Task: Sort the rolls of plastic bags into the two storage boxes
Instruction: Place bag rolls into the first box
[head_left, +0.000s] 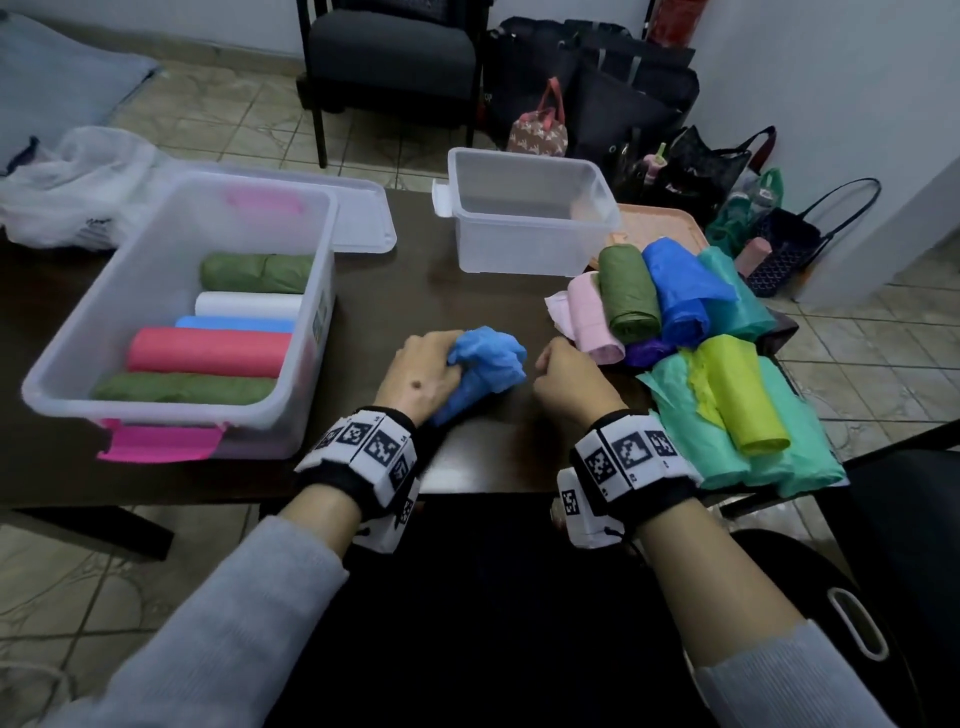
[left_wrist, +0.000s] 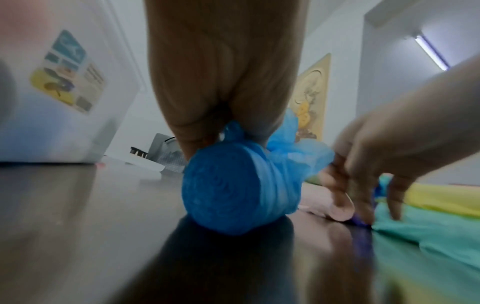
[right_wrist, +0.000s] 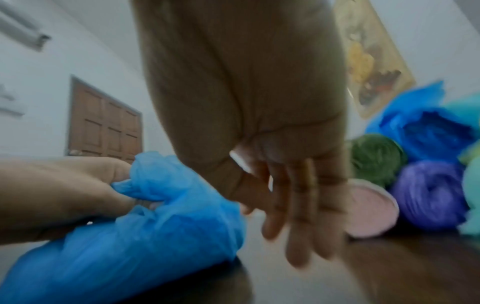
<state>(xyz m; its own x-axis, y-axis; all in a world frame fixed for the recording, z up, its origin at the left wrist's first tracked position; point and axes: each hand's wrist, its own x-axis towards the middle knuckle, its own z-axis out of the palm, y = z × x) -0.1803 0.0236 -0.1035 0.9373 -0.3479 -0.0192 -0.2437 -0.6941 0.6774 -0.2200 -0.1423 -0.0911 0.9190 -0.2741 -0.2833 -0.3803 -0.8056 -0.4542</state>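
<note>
Nearest the person, on the dark glossy wooden table (head_left: 395, 291), both forearms in grey knit sleeves are reaching forward, each wrist wearing a black band with white coded tags. Her left hand (head_left: 423, 371) is gripping a crinkly light-blue roll of plastic bags (head_left: 480, 369), fingers curled around its loose gathered film while the tightly wound cylinder is lying on the tabletop. Just beside it, the right hand (head_left: 571, 376) is hovering with fingers loosely bent, holding nothing; its fingertips are pointing down toward the table near a pale pink roll (right_wrist: 369, 209). Right of that hand, a heap of soft rolls is lying together: teal, yellow-green, purple, olive and blue. Left of the hands, a large translucent plastic storage box with pink latches (head_left: 67, 364) is holding five rolls side by side. Farther back, a smaller clear plastic storage box (head_left: 519, 244) is standing.
</note>
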